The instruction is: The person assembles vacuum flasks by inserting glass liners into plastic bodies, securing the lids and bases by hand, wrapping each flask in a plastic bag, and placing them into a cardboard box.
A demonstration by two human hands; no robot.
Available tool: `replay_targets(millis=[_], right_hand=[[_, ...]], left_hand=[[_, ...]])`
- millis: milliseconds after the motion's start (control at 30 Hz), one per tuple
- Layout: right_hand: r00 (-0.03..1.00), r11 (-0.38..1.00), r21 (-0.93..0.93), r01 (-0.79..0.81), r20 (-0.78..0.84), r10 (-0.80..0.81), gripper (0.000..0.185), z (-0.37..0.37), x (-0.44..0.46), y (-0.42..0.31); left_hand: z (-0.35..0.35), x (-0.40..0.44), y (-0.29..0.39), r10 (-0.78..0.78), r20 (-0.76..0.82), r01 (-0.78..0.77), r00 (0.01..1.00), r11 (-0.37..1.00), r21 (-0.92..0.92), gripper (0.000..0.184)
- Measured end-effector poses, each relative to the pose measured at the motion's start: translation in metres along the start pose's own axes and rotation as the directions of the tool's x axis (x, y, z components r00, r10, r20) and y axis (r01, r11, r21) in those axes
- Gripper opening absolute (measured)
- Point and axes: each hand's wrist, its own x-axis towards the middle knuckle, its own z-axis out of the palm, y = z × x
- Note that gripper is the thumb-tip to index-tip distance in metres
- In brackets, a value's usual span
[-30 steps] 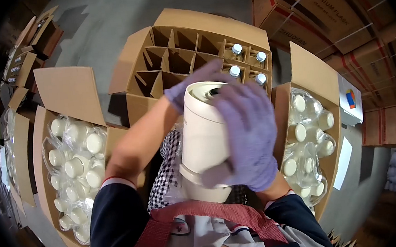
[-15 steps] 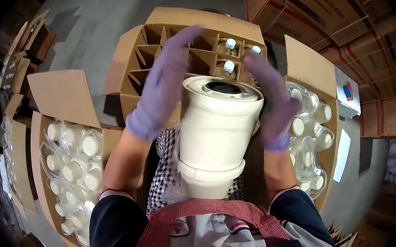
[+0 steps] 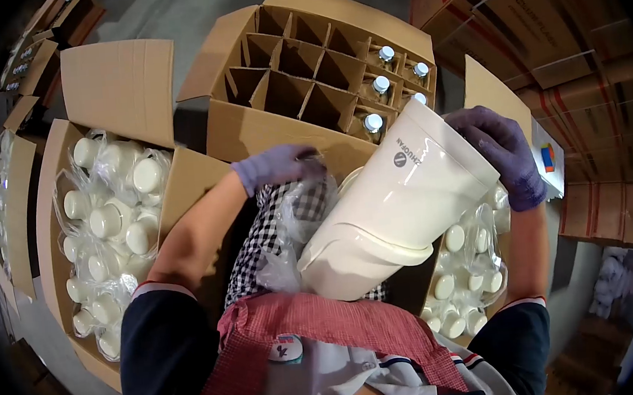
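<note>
A cream-white flask body (image 3: 405, 182) with a ZHUOFAN logo leans to the right across my lap. My right hand (image 3: 500, 147), in a purple glove, has curled fingers at its upper right rim and grips it there. My left hand (image 3: 280, 167), gloved too, is over the checkered cloth (image 3: 257, 255) and the crumpled clear plastic (image 3: 300, 221); its fingertips are blurred, and whether they pinch anything is unclear. Part of another cream rounded piece shows behind the flask.
Ahead stands a divided carton (image 3: 280, 125) with several blue-capped bottles (image 3: 380, 84) at its right. Open cartons of plastic-wrapped cream-capped items flank me, left (image 3: 105, 221) and right (image 3: 454, 238). Stacked VACUUM FLASK boxes (image 3: 534, 13) rise at the right.
The flask has tipped from nearly upright to leaning right, and its logo now shows. My right hand has closed on its rim. My left hand has moved down to the cloth and plastic.
</note>
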Motion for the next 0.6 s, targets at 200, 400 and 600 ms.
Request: replay_targets(millis=[200, 400, 600], right_hand=[[0.997, 0.997, 0.042, 0.060, 0.045, -0.062, 0.037, -0.003, -0.003, 0.002], [0.856, 0.968, 0.035, 0.248, -0.477, -0.202, 0.056, 0.008, 0.118, -0.006], [0.924, 0.777, -0.628, 0.029, -0.279, -0.260, 0.036, 0.016, 0.193, 0.084]], left_hand=[[-0.069, 0.070, 0.030, -0.260, -0.398, -0.199, 0.880, 0.559, -0.805, 0.027], [-0.118, 0.128, 0.139, 0.238, -0.417, -0.480, 0.877, 0.416, -0.773, 0.026], [-0.151, 0.094, 0.051, 0.229, -0.551, -0.415, 0.802, 0.878, -0.238, 0.030]])
